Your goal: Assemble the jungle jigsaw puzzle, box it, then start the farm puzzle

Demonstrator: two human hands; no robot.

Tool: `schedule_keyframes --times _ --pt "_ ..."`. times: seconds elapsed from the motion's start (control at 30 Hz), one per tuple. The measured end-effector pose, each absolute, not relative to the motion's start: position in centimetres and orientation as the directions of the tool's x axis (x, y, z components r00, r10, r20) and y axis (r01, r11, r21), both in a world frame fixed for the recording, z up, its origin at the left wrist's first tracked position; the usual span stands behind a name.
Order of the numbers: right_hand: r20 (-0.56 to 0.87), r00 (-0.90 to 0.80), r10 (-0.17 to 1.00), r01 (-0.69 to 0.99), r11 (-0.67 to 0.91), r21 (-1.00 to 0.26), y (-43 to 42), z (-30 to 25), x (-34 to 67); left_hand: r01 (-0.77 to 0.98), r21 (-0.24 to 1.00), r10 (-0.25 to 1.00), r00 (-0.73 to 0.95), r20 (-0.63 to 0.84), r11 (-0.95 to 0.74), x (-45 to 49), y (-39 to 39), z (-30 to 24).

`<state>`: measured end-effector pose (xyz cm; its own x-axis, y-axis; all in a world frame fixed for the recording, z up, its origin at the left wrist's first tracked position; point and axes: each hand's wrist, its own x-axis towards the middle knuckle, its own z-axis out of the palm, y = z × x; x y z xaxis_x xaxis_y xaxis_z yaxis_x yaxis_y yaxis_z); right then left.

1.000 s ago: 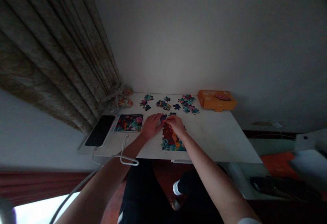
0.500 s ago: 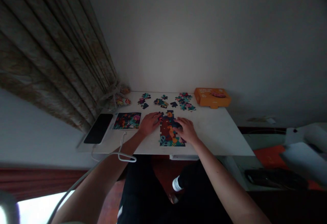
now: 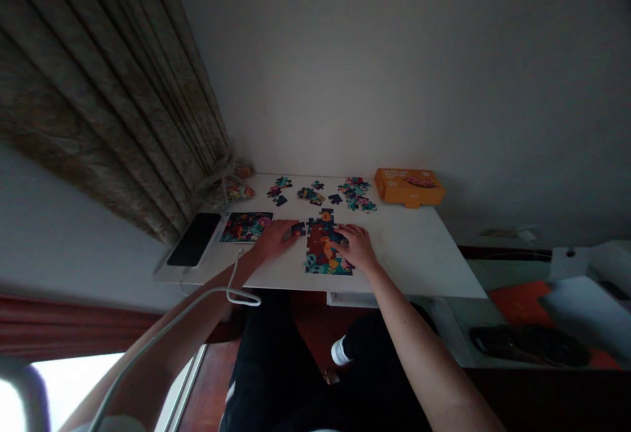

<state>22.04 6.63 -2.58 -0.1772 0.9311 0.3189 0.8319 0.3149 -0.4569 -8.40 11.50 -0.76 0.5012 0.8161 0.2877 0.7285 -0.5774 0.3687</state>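
Note:
A partly joined jigsaw puzzle (image 3: 318, 248) with a brown middle and an orange bird lies on the white table in front of me. My left hand (image 3: 279, 237) pinches a dark puzzle piece (image 3: 298, 229) just off the puzzle's upper left side. On the puzzle's right edge rests my right hand (image 3: 355, 245), its fingers spread over the joined pieces and covering part of them. Left of my left hand lies a printed picture card (image 3: 241, 227), partly hidden behind that hand.
Loose puzzle pieces lie in groups along the back, including a pile (image 3: 355, 190) near the orange box (image 3: 410, 187). A black phone (image 3: 194, 240) and a plastic bag (image 3: 236, 189) are at the left. A white cable (image 3: 235, 281) crosses my left forearm.
My left hand has drawn left, away from the puzzle, with the dark piece in its fingers. My right hand stays on the puzzle. The view has shifted slightly.

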Motion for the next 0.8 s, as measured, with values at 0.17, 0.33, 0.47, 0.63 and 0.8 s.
schedule_keyframes --times 0.17,0.33,0.47,0.63,0.8 --pt "0.323 -0.175 0.930 0.833 0.315 -0.455 6.7 -2.6 22.0 0.715 0.362 0.801 0.541 0.256 -0.599 -9.7 12.1 -0.4" --pt "0.325 -0.174 0.929 0.838 0.314 -0.446 6.6 -2.7 22.0 0.734 0.314 0.796 0.578 0.177 -0.602 -9.1 13.5 -0.3" --pt "0.328 -0.176 0.928 0.843 0.314 -0.437 6.6 -2.7 22.0 0.748 0.308 0.807 0.570 0.157 -0.588 -8.4 14.7 -0.6" --pt "0.341 -0.179 0.923 0.845 0.321 -0.427 6.6 -2.9 22.0 0.748 0.313 0.806 0.579 0.123 -0.585 -7.9 15.7 -1.3" --pt "0.352 -0.177 0.919 0.843 0.327 -0.428 6.6 -3.0 22.0 0.739 0.326 0.802 0.584 0.127 -0.589 -8.1 15.9 -1.8"
